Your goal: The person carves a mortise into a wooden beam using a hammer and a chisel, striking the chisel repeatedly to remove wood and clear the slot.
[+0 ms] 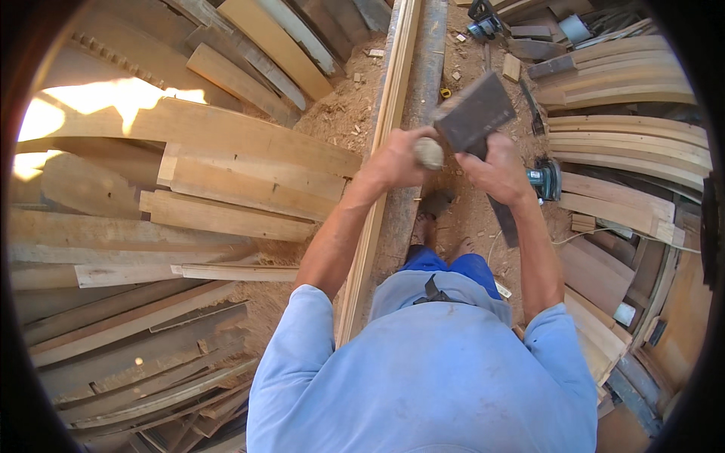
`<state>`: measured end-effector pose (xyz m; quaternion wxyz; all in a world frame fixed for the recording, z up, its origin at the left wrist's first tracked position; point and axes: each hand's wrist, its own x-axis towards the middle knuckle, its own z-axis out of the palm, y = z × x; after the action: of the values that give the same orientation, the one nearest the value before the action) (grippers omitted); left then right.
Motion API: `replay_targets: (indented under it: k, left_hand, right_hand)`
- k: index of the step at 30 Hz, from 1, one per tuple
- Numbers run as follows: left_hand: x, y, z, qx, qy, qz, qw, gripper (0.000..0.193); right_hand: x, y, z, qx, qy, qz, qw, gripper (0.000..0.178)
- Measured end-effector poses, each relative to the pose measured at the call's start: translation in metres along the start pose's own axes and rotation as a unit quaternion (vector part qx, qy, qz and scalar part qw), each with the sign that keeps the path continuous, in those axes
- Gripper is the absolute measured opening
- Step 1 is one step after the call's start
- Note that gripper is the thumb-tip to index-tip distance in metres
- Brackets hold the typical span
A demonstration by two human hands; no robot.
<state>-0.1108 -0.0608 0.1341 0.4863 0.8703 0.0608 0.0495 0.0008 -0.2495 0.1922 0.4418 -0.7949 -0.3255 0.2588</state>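
My left hand (399,160) is wrapped round a tool handle; its round, pale butt end (429,153) faces up, and whatever lies below it is hidden. My right hand (498,172) grips a mallet (476,113) with a dark, blocky rectangular head. Its dark shaft (504,223) shows below my fist. The head is slightly blurred and hangs just beyond and to the right of the butt end; I cannot tell whether they touch. Under my left wrist run long, narrow wooden strips (393,98), lying along a weathered grey beam (427,60).
Curved boards (264,162) are stacked on the left, and more curved pieces (627,143) on the right. A green power tool (545,180) stands beside my right forearm, with a cable nearby. Another power tool (484,23) lies far off. A yellow tape measure (445,93) sits on the sawdust-covered floor (351,113).
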Motion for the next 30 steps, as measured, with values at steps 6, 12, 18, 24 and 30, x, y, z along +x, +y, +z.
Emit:
replay_targets:
  k: [6,12,18,24,30]
  left_hand:
    - [-0.028,0.055,0.061,0.010,0.074,0.226,0.971,0.036]
    - [-0.053,0.063,0.121,0.086,0.066,0.275,0.955,0.031]
    - [-0.060,0.040,0.070,0.148,0.128,0.064,0.979,0.060]
    - [-0.082,-0.141,0.029,0.046,0.183,-0.320,0.928,0.054]
    - [-0.066,-0.161,0.018,-0.016,0.061,-0.307,0.950,0.030]
  right_hand:
    - [-0.039,0.088,0.017,0.362,-0.043,0.139,0.921,0.022]
    - [-0.053,0.068,0.041,0.566,-0.047,0.302,0.766,0.016]
    - [-0.054,0.136,0.048,0.354,-0.095,0.099,0.925,0.023]
    - [-0.065,0.124,0.042,0.493,-0.042,0.241,0.835,0.024]
    - [-0.074,0.132,0.043,0.481,-0.027,0.235,0.844,0.024]
